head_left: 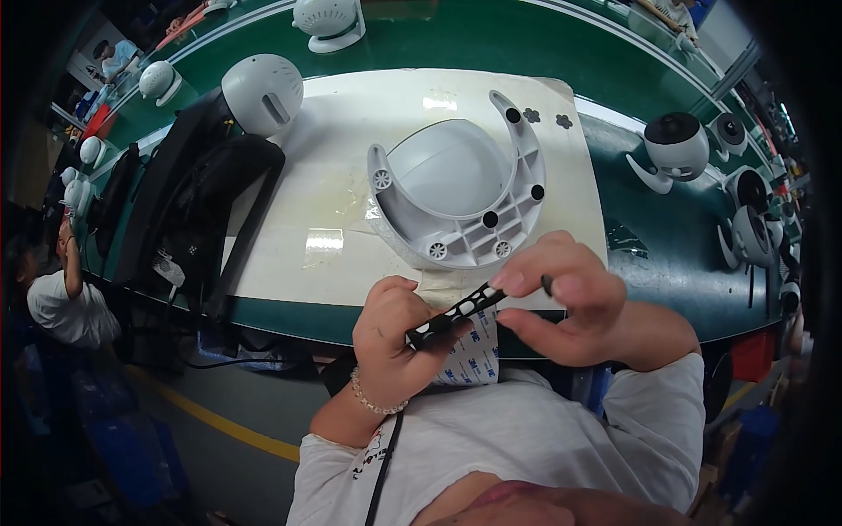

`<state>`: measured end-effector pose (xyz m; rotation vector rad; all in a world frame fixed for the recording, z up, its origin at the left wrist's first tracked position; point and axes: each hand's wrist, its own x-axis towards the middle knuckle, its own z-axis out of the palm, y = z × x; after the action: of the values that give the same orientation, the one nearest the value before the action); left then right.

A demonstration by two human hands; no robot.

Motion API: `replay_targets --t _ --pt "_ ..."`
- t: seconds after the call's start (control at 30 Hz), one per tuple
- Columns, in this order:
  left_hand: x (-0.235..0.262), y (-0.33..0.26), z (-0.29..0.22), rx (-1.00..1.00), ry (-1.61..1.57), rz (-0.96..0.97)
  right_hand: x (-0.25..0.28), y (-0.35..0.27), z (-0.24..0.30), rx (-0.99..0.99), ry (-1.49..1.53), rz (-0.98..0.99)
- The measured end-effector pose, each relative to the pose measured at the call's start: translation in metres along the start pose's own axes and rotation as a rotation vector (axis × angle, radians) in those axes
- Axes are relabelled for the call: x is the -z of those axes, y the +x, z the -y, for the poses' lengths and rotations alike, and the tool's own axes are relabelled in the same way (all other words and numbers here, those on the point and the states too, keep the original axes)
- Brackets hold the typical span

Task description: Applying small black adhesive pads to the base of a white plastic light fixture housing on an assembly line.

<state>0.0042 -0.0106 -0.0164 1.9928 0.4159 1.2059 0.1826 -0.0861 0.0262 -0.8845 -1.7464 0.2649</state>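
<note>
Pinched in my left hand (392, 329) is a narrow black strip of sheet with rows of pale round holes (467, 307). The thumb and fingers of my right hand (570, 302) are curled at the strip's far end, and a small black pad (546, 285) shows at a fingertip. Just beyond both hands, a white curved base (460, 250) lies with its ribbed underside up, around a smooth white rounded body (452, 167). Three black round pads sit on the base, one of them on its right arm (513, 115); other round recesses are bare. White backing paper with blue print (474, 355) hangs below the strip.
A pale mat (324, 188) covers the green bench. Two dark flower-shaped pieces (564, 121) lie at its far right. Black padded covers (189, 184) and a white rounded unit (263, 92) stand left. Several white-and-black units (677, 147) stand right. Another person (70, 307) is at far left.
</note>
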Motion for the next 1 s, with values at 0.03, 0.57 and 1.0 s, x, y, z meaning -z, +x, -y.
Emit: replay_targets --t 0.03,0.57,1.0 --pt "0.000 0.001 -0.001 0.008 0.000 0.004 -0.003 0.000 -0.003 0.051 -0.029 -0.001" --pt "0.001 -0.001 0.001 0.024 -0.040 0.082 -0.004 -0.008 -0.003 0.246 -0.011 0.180" --pt "-0.002 0.012 0.005 -0.058 0.209 -0.080 0.014 0.010 -0.007 -0.291 0.050 0.039"
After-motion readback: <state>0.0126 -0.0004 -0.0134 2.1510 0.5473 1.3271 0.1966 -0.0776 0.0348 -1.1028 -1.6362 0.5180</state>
